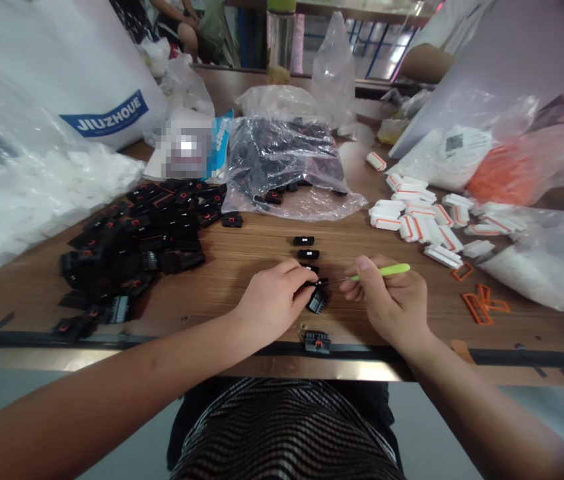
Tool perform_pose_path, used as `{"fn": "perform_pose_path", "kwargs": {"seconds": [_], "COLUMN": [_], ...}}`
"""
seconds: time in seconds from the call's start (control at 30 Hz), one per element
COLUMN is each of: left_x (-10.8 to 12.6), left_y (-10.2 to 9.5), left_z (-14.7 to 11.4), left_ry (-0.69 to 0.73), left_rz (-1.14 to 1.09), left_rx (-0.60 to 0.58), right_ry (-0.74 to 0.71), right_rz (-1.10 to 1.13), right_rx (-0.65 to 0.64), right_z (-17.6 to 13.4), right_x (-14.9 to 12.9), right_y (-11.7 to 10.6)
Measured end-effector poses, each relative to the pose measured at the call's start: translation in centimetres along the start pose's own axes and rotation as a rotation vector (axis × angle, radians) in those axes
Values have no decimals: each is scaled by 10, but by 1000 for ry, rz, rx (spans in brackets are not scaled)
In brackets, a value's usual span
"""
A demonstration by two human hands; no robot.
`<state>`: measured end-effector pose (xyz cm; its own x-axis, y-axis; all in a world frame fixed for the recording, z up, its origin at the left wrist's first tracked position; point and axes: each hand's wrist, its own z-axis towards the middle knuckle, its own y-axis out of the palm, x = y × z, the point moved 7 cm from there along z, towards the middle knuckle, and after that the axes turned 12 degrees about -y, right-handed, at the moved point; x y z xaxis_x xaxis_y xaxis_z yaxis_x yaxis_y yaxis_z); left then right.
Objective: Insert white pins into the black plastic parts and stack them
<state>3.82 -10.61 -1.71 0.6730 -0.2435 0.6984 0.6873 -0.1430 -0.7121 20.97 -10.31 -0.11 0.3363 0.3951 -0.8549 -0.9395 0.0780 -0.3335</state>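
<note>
My left hand (277,293) pinches a small black connector piece (320,283) at the middle of the table. My right hand (387,297) grips a thin pick with a bright green handle (395,269); its metal tip reaches the piece in my left fingers. Just below the fingertips lies a black connector housing (317,301). Another black connector housing (317,341), with a red part, sits by the table's front edge. Beyond my left hand, small black pieces with two white dots stand in a column, among them a black piece (304,241).
At left is a heap of black connectors (172,227), with a clear bag of black parts (287,153) behind. White connectors with orange seals (419,217) and loose orange rings (477,309) lie at right. Large plastic bags flank both sides; other people sit across.
</note>
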Motion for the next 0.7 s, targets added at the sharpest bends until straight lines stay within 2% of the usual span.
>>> {"fn": "perform_pose_path", "kwargs": {"seconds": [0.4,0.6,0.7], "left_x": [1,1,1], "left_y": [-1,-1,-2], "left_z": [0,0,1], "left_ry": [4,19,42], "left_rz": [2,-9,-15], "left_rx": [7,16,25], "right_ry": [11,7,-21], "right_rz": [-22,-40,-92], "right_rx": [36,11,-52], "right_z": [1,1,2], "right_x": [0,0,-3], "right_y": [-2,-2,1]}}
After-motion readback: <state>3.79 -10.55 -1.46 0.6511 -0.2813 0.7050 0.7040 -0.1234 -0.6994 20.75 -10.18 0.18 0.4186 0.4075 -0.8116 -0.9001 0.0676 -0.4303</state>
